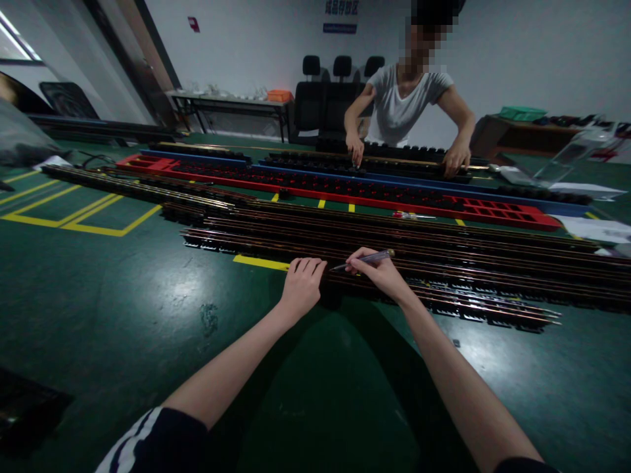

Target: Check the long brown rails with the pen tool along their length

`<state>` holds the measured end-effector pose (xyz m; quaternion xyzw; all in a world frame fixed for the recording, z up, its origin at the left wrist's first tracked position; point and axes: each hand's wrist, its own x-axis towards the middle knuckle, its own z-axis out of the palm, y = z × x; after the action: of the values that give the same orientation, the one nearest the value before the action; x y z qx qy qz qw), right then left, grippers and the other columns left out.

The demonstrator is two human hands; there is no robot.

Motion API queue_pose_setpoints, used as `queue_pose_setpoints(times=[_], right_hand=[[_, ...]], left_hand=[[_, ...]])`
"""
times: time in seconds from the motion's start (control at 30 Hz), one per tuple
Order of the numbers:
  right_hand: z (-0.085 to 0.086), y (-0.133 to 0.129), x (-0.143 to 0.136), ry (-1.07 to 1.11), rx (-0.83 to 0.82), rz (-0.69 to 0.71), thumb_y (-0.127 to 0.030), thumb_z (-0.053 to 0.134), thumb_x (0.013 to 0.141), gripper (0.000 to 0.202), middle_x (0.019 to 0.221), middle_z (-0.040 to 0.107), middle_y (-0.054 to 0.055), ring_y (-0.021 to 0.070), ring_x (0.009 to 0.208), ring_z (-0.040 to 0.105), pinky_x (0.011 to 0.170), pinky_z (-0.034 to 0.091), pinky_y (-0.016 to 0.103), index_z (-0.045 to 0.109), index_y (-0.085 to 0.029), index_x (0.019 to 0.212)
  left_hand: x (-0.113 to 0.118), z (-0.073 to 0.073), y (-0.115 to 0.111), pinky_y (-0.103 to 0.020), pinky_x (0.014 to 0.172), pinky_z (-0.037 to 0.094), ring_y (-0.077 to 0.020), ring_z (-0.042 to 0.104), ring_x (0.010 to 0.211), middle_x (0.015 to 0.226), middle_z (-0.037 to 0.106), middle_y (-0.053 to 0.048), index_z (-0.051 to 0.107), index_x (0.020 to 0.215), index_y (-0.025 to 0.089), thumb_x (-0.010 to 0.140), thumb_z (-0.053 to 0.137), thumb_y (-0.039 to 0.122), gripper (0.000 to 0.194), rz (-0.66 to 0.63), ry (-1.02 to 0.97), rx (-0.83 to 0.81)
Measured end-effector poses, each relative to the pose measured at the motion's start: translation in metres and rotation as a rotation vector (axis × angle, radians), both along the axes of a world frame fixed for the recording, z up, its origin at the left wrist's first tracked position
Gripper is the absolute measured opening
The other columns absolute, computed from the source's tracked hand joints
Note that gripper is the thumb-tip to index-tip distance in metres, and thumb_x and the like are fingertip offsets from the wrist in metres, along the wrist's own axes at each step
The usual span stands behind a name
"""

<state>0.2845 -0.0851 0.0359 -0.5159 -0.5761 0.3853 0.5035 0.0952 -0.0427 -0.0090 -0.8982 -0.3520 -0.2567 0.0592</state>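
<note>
My right hand (375, 268) is closed round a slim pen-like tool (377, 257), its dark tip pointing left toward my other hand. Just left of that tip, my left hand (304, 282) lies with its fingers curled over the near edge of the dark strips; whether they grip a piece is hidden. Long dark strips with coppery rods (444, 263) run side by side across the green surface (148, 295), beyond and to the right of my hands. A yellow tape mark (260, 263) shows left of my left hand.
Beyond the strips lie a long red frame (513, 213), a blue rail (532, 199) and a red-handled screwdriver (407, 215). A person in a white shirt (401, 98) works across from me, both hands at dark strips. Papers (599, 228) lie at the right.
</note>
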Motion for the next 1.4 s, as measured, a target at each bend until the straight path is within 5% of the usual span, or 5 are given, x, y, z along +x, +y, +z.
queue_pose_setpoints(times=[0.47,0.93,1.4], right_hand=[[-0.001,0.000,0.007,0.078,0.021,-0.061,-0.033,0.065,0.071,0.017,0.059,0.065,0.002,0.0147,0.057,0.060,0.056,0.046,0.027,0.063,-0.017,0.066],[-0.010,0.002,0.013,0.200,0.111,-0.213,-0.025,0.055,0.063,0.014,0.047,0.054,-0.001,0.0130,0.044,0.050,0.046,0.041,0.027,0.058,-0.019,0.052],[-0.019,0.004,0.019,0.305,0.146,-0.272,-0.021,0.056,0.063,0.014,0.049,0.053,-0.001,0.0105,0.041,0.046,0.042,0.036,0.025,0.057,-0.019,0.050]], left_hand=[[-0.002,0.001,0.003,-0.040,0.090,0.043,-0.0238,0.058,0.103,0.109,0.067,-0.011,0.063,0.111,0.013,0.078,0.038,0.003,0.042,-0.054,-0.011,-0.031],[-0.002,0.008,-0.002,-0.042,0.090,0.042,-0.0259,0.058,0.100,0.108,0.065,-0.011,0.062,0.111,0.015,0.081,0.050,0.031,0.037,-0.076,-0.034,-0.067],[-0.002,0.005,-0.001,-0.042,0.089,0.042,-0.0261,0.058,0.100,0.109,0.066,-0.011,0.062,0.110,0.015,0.082,0.051,0.034,0.036,-0.074,-0.031,-0.037]])
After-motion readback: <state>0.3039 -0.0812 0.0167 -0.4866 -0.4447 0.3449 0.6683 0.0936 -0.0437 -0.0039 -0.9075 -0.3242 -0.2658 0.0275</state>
